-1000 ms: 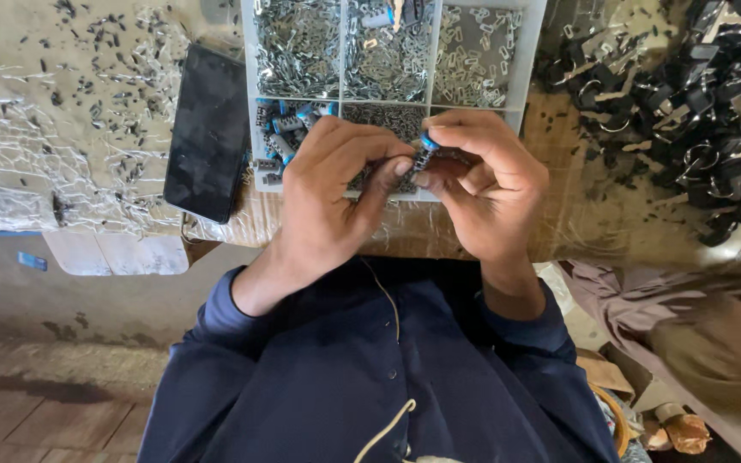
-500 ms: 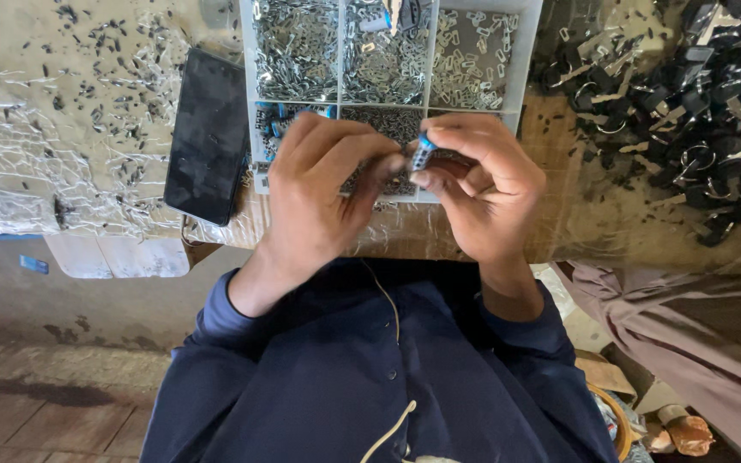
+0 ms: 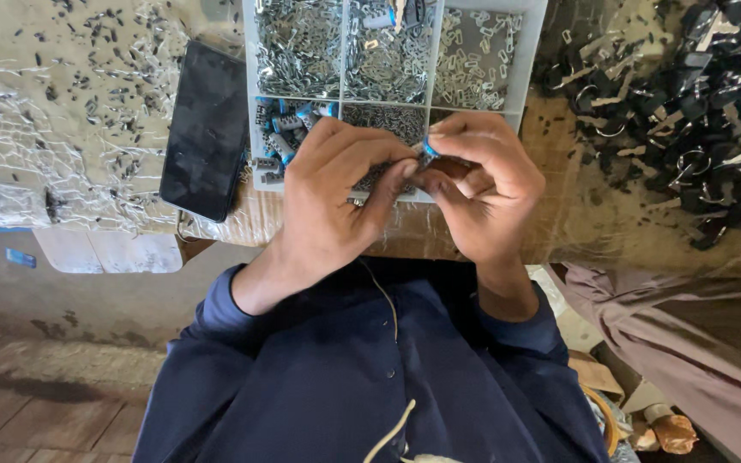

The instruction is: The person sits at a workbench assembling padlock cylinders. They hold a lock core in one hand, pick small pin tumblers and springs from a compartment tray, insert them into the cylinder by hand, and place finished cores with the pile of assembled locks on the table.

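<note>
tabletop (image 3: 576, 214) wrapped in crinkled clear plastic, seen from above, brown floor below. left hand (image 3: 336, 193) and right hand (image 3: 478, 184) pressed together at the near edge, over the front of a grey compartment tray (image 3: 529, 60). both closed, fingertips pinching 1 small blue-and-metal part (image 3: 429, 149) between them; most of the part hidden by the fingers. just left of the left hand, a tray compartment of matching blue-tipped parts (image 3: 285, 129). further back, 3 compartments of small silver metal clips (image 3: 302, 43). left of the tray and touching it, a black phone (image 3: 207, 129), screen dark, lying flat. far right, a heap of black and silver pieces (image 3: 696, 111). lower right, dusty pink cloth (image 3: 688, 343).
</note>
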A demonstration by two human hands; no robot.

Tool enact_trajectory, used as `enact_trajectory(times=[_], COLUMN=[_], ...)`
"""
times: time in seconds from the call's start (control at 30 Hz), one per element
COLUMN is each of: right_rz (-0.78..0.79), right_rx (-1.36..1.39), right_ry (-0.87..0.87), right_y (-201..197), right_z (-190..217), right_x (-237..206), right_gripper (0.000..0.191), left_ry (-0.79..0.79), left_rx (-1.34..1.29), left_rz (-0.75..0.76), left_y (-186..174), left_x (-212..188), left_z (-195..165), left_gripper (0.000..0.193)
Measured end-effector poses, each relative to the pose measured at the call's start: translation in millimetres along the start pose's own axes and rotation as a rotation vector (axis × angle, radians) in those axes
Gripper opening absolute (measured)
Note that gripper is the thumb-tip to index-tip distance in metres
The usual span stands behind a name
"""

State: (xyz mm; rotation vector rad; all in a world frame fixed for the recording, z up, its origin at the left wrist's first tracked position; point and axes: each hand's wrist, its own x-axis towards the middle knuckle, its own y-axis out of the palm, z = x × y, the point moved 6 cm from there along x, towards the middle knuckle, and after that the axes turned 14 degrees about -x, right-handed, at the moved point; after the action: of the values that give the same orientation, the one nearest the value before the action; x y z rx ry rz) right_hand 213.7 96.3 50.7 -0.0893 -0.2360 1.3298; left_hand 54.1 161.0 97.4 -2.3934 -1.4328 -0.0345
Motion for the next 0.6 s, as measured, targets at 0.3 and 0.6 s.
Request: enact_trajectory(times=[0.3,0.6], right_rz=[0.013,-0.035], right_rx=[-0.122,0.043], right_ry=[-0.058,0.011], right_y=[0,1], right_z=[4,1], right_x=[-2,0], right_gripper=[0.031,0.038], left_ry=[0.041,0.162], left_rx=[0.058,0.443], left_rz=[0.003,0.094], left_y=[-1,4], left_x=[0,4], left_z=[0,0], left_gripper=[0.018,0.018])
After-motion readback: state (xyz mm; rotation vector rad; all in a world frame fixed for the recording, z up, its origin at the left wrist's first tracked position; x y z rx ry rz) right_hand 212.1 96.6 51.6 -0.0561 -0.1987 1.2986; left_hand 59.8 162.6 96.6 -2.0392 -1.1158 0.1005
